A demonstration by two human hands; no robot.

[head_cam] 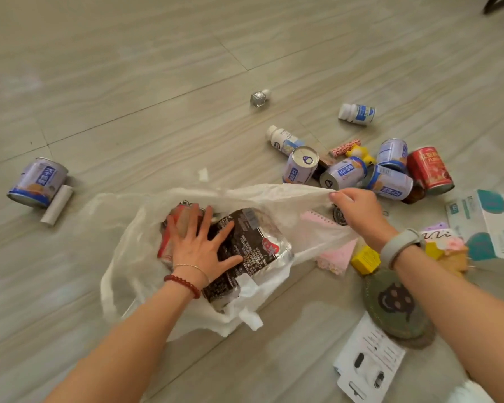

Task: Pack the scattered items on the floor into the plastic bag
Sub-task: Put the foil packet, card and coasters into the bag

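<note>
A: How far along is the packing looking?

B: Early, I'd judge. The plastic bag point(134, 257) is lying on the floor point(128, 68), and it is holding a dark snack packet point(253, 251) and a reddish packet point(169, 242). Most items are still lying outside it.

A: Such as?

B: A cluster of blue cans point(344, 171) and a red can point(429, 170) just beyond the bag's far edge, two small white bottles point(357, 113), a lone blue can point(37, 181) well off to the left, and a pink notebook point(317, 219) and yellow box point(365, 258) near the right wrist.

A: What are the hands doing?

B: The left hand point(201, 242) is lying flat with its fingers spread, its grip holding nothing, pressing down on the two packets inside the bag. The right hand point(358, 210) is pinching the bag's upper rim, lifting the mouth open.

A: So where is the next item sitting?

B: The can cluster is lying just past the right hand, nearest the opening.
</note>
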